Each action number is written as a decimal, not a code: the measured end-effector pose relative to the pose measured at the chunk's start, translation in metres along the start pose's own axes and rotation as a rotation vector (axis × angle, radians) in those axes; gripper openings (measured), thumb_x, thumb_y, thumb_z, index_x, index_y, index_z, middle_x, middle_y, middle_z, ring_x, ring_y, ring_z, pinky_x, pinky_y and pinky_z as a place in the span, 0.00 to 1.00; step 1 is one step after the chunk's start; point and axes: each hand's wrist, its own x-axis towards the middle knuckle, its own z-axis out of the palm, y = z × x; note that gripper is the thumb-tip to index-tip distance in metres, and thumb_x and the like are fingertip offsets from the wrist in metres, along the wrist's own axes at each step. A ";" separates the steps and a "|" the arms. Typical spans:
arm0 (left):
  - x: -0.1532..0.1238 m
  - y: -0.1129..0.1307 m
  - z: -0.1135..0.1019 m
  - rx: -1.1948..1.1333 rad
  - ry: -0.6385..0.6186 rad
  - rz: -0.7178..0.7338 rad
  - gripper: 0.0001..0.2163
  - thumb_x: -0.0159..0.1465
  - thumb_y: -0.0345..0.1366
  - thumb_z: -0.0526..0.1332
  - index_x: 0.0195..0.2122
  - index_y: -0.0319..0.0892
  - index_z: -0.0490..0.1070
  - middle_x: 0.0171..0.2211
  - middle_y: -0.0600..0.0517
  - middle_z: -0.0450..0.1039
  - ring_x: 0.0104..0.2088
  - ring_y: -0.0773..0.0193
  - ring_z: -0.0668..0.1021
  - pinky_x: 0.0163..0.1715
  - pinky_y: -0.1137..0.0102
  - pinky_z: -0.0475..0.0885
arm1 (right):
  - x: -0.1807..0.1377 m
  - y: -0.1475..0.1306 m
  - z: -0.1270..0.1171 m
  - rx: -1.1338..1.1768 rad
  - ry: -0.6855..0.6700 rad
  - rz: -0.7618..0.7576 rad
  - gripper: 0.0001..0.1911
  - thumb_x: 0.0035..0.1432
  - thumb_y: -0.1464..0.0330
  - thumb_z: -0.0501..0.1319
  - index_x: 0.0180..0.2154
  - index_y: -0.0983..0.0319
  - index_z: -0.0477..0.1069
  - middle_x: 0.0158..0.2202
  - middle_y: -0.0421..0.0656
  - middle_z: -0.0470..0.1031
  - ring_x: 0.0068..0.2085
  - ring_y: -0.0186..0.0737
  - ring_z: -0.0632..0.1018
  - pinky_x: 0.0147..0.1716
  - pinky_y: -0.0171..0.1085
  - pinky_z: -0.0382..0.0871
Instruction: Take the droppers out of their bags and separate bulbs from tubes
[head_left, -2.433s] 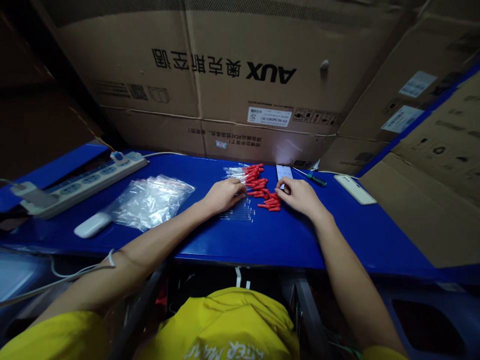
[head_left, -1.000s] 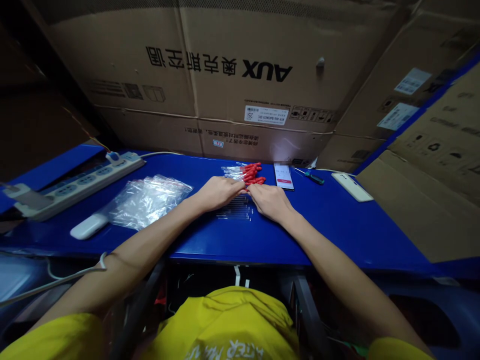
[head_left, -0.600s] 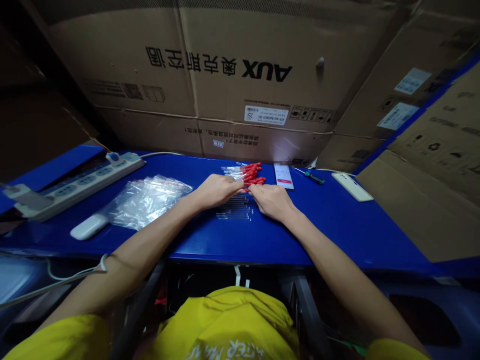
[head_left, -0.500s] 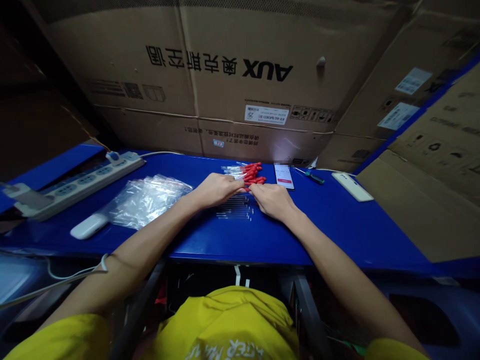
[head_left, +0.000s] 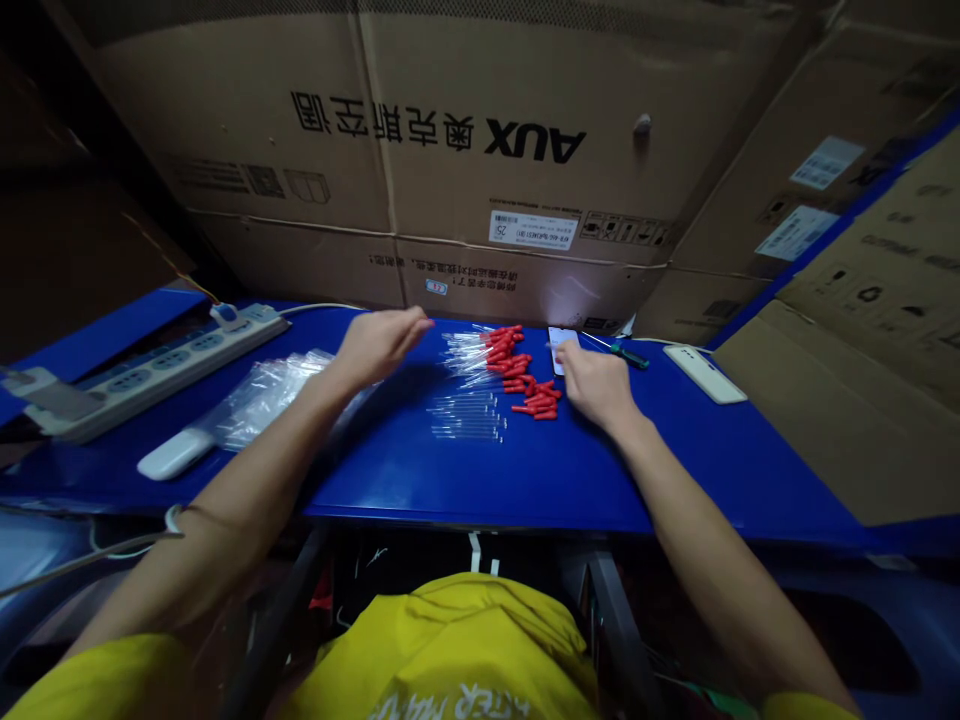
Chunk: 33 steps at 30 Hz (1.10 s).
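Observation:
My left hand (head_left: 382,345) is raised to the left of the droppers, fingers drawn together with nothing visible in them. My right hand (head_left: 598,388) is at the lower part of a phone (head_left: 562,340) with a lit screen, a finger extended over it; whether it touches cannot be told. Between my hands lies a pile of glass droppers (head_left: 480,352) with red rubber bulbs at their right ends. Loose red rubber bulbs (head_left: 536,400) lie in front of the pile. A row of bare glass tubes (head_left: 466,417) lies to their left.
Clear plastic bags (head_left: 270,400) and a white oblong object (head_left: 176,455) lie at left, beside a power strip (head_left: 161,365). A screwdriver (head_left: 628,355) and a pale phone-shaped item (head_left: 705,374) lie at right. A large cardboard box (head_left: 450,180) walls the back.
My hands have parted from the droppers they were together at. The left moved up and left; the right moved right to the phone. The red bulbs are now uncovered.

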 end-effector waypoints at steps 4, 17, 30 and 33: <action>0.001 0.002 0.003 -0.046 0.065 -0.036 0.19 0.79 0.49 0.49 0.46 0.44 0.75 0.37 0.49 0.81 0.36 0.60 0.80 0.35 0.68 0.66 | 0.003 0.005 0.000 0.252 0.163 0.097 0.15 0.77 0.62 0.47 0.52 0.60 0.69 0.36 0.46 0.83 0.32 0.44 0.79 0.33 0.40 0.62; -0.001 0.032 0.026 -0.170 -0.011 0.117 0.11 0.76 0.42 0.57 0.50 0.46 0.77 0.50 0.47 0.77 0.45 0.60 0.80 0.41 0.68 0.72 | 0.009 -0.050 0.012 0.638 0.005 -0.235 0.04 0.71 0.66 0.61 0.41 0.58 0.72 0.38 0.42 0.80 0.39 0.43 0.77 0.47 0.44 0.63; 0.000 0.040 0.039 -0.301 0.004 0.052 0.11 0.75 0.44 0.60 0.46 0.43 0.75 0.42 0.49 0.81 0.37 0.63 0.79 0.39 0.68 0.70 | 0.006 -0.064 0.024 0.356 -0.182 -0.332 0.11 0.74 0.60 0.61 0.46 0.57 0.81 0.45 0.46 0.84 0.48 0.49 0.72 0.51 0.47 0.58; -0.001 0.042 0.040 -0.316 -0.017 0.050 0.11 0.75 0.44 0.60 0.45 0.43 0.77 0.43 0.49 0.82 0.37 0.63 0.79 0.39 0.69 0.70 | 0.006 -0.066 0.025 0.322 -0.198 -0.323 0.12 0.74 0.60 0.62 0.46 0.58 0.82 0.43 0.46 0.83 0.47 0.49 0.72 0.49 0.47 0.58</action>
